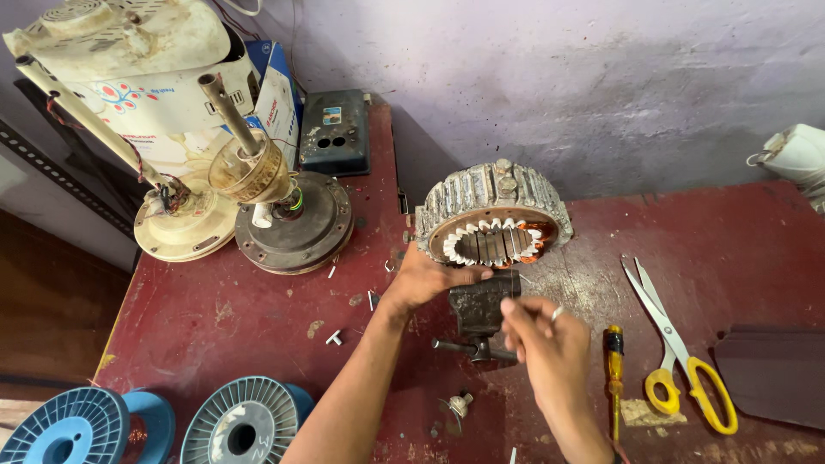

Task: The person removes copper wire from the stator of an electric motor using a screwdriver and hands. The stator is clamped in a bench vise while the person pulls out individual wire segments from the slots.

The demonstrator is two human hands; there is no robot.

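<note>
A round motor stator with grey outer laminations, white slot insulation and some copper winding is clamped on edge in a small dark bench vise. My left hand rests against the stator's lower left rim, thumb along its bottom edge. My right hand, wearing a ring, hovers just right of the vise with fingers pinched together near the stator's underside; whether anything thin is held between them is too small to tell.
Yellow-handled scissors and a yellow screwdriver lie to the right. Two ceiling-fan motors with rods stand at the left, with a dark box behind. Blue wire spools sit at the front left. Dark sheets lie far right.
</note>
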